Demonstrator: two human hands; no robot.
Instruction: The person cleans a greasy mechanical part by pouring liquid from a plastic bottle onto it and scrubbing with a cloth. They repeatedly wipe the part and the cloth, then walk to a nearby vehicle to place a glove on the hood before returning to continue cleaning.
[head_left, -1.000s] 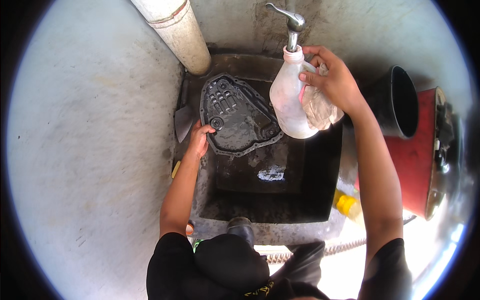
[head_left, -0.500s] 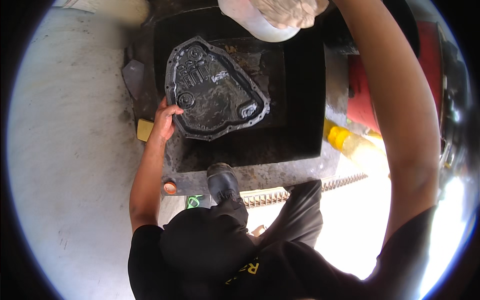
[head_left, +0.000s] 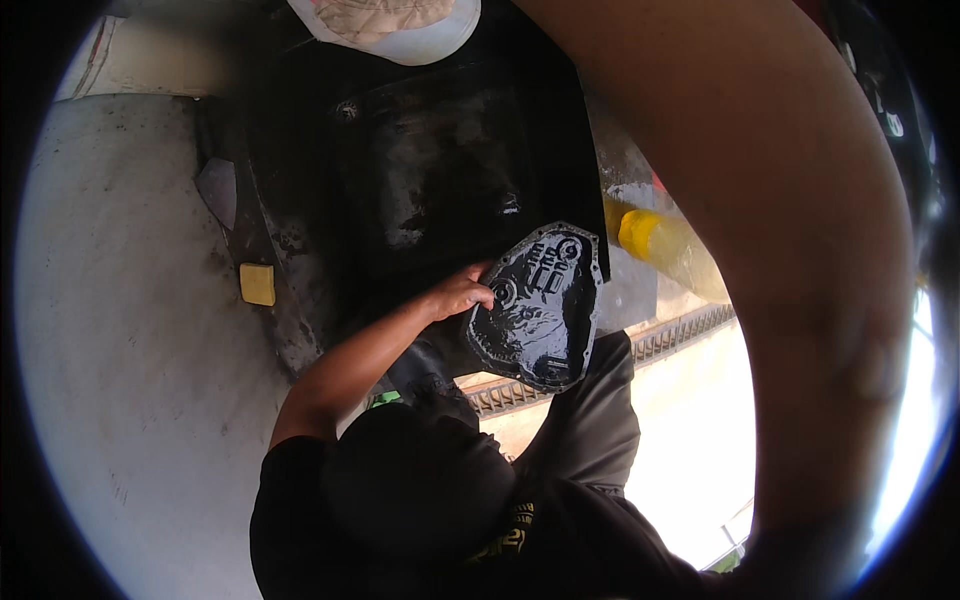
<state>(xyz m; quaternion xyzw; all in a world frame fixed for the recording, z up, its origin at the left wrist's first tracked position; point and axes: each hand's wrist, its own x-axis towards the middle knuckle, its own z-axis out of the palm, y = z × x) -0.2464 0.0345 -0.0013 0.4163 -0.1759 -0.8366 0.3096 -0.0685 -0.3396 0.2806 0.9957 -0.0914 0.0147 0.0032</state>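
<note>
My left hand [head_left: 463, 296] grips a wet, dark cast-metal cover [head_left: 545, 325] by its left edge, thumb on the inner face. The cover is roughly triangular with rounded corners, has bolt holes round its rim, and shows raised ribs and round bosses inside. It is tilted near the front right corner of a shallow black tray [head_left: 300, 190], above my knee. My right arm [head_left: 770, 170] reaches up past the upper edge of the picture, so the right hand is out of sight.
A white container with a beige cloth-like thing [head_left: 385, 15] stands beyond the tray. Right of the tray lies a clear bottle with a yellow top [head_left: 670, 245]. A yellow block [head_left: 257, 284] and a grey flat piece [head_left: 218, 190] lie left. A floor grate [head_left: 685, 332] runs in front.
My left hand has brought the cover from over the tray toward me and to the right, turning it. The view has shifted, and the right arm now fills more of the picture.
</note>
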